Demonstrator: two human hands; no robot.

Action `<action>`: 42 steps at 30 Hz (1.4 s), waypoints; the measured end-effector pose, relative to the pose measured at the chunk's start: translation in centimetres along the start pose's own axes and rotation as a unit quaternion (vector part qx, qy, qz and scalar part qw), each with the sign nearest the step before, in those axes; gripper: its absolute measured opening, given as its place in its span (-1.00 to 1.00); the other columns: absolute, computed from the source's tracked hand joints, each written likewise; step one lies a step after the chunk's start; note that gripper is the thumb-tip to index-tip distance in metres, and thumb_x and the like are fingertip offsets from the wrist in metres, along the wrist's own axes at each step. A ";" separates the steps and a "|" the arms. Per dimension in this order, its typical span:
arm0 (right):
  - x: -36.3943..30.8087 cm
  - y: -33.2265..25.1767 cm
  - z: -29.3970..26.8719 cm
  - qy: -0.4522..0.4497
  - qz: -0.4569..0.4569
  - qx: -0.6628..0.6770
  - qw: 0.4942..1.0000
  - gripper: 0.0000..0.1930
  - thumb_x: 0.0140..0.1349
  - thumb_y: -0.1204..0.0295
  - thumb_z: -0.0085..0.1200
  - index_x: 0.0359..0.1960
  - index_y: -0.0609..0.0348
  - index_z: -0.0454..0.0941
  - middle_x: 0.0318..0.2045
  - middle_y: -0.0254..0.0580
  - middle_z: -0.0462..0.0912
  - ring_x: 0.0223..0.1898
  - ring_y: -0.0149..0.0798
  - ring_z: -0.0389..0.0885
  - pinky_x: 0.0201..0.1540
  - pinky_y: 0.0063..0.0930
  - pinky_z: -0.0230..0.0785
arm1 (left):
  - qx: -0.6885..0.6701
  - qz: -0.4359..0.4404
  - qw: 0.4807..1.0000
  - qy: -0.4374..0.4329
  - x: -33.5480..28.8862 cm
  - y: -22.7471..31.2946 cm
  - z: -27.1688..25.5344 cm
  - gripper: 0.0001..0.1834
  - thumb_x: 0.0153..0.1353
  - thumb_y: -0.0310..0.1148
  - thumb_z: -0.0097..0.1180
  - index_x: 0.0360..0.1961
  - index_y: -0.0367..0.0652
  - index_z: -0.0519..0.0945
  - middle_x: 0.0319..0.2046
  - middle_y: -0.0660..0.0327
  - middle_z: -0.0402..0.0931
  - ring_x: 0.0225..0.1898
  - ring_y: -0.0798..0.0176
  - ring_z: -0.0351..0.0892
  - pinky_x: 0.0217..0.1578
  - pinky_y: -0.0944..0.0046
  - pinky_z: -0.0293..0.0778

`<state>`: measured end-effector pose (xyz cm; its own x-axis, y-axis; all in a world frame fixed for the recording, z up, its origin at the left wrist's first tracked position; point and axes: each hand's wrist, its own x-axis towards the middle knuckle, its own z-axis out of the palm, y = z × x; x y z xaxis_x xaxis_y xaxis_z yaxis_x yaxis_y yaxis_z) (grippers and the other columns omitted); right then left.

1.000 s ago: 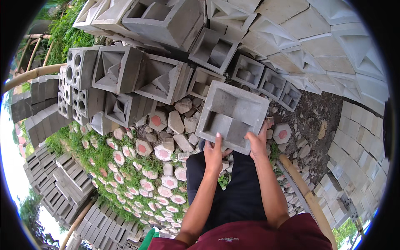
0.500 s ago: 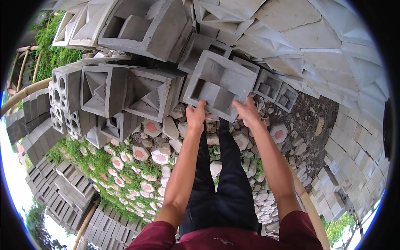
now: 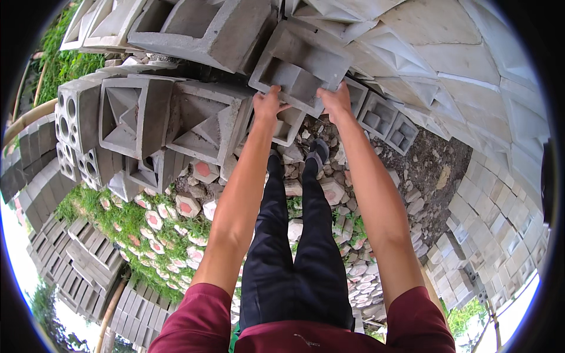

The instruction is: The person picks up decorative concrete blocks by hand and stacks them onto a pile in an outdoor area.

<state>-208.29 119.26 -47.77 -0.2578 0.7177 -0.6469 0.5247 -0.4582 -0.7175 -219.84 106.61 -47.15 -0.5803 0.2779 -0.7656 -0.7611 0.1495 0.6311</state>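
Note:
A square grey concrete ventilation block [image 3: 315,54] with a stepped hollow face is held out at arm's length between both hands. My left hand [image 3: 269,105] grips its near left edge, thumb on the rim and fingers beneath. On the near right corner, my right hand [image 3: 337,102] has the same kind of hold, its fingers partly hidden. Under the held block, a second concrete block [image 3: 287,127] shows partly, low by the row. Whether the held block rests on anything beneath is hidden.
Rows of patterned concrete blocks [image 3: 136,117] stand at the left, with larger ones [image 3: 194,36] above. Pale stacked blocks [image 3: 424,56] form a wall at the right. Smaller blocks [image 3: 376,113] lie along its foot. Rubble and hexagonal pavers [image 3: 188,205] cover the ground around my feet.
Both hands have carried the concrete block farther away, up in the picture and slightly left, with the arms stretched out more. My shoes and a lower block have come into sight.

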 end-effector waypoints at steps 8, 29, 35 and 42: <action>1.9 0.4 1.8 -0.017 0.029 0.023 0.999 -0.28 -0.11 0.60 0.20 0.19 0.20 0.25 -0.07 0.00 0.58 -0.09 -0.13 0.62 -0.06 -0.26 0.47 | 0.041 0.013 0.992 0.118 1.5 0.3 1.1 -0.64 0.16 -0.35 0.17 -0.23 -0.42 0.33 -0.35 0.13 0.37 -0.37 0.16 0.54 -0.48 0.07 0.72; -1.0 -1.3 1.3 -0.063 0.009 -0.063 0.996 -0.17 -0.02 0.41 0.27 0.29 0.21 0.07 -0.03 0.10 0.59 -0.05 -0.02 0.63 -0.01 -0.27 0.48 | 0.070 0.053 0.989 0.120 -0.3 0.7 0.6 -0.60 0.24 -0.32 0.11 -0.05 -0.43 0.39 -0.20 0.08 0.47 -0.20 0.16 0.55 -0.41 0.13 0.70; -2.9 0.3 2.1 -0.039 -0.091 -0.094 0.991 -0.23 0.06 0.17 0.29 0.23 0.33 0.24 -0.06 0.13 0.60 -0.02 -0.02 0.60 0.06 -0.26 0.38 | 0.107 0.028 0.994 0.011 -1.6 -1.1 -2.2 -0.58 0.33 -0.28 0.02 0.07 -0.38 0.38 -0.01 0.04 0.46 -0.03 0.14 0.53 -0.19 0.09 0.66; -9.0 8.0 1.4 0.028 -0.001 -0.043 0.999 -0.42 0.18 0.12 0.19 0.05 0.39 0.44 -0.12 0.10 0.61 -0.10 -0.12 0.61 0.00 -0.36 0.41 | 0.005 -0.051 0.997 -0.063 -10.4 -0.1 -4.7 -0.51 0.34 -0.22 0.02 0.18 -0.30 0.33 0.13 0.00 0.42 0.13 0.10 0.47 -0.02 0.06 0.52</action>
<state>-202.92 108.40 -48.05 -0.2145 0.7477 -0.6284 0.5924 -0.4120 -0.6924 -215.09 99.25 -39.85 -0.4588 0.3781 -0.8041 -0.8106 0.1925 0.5530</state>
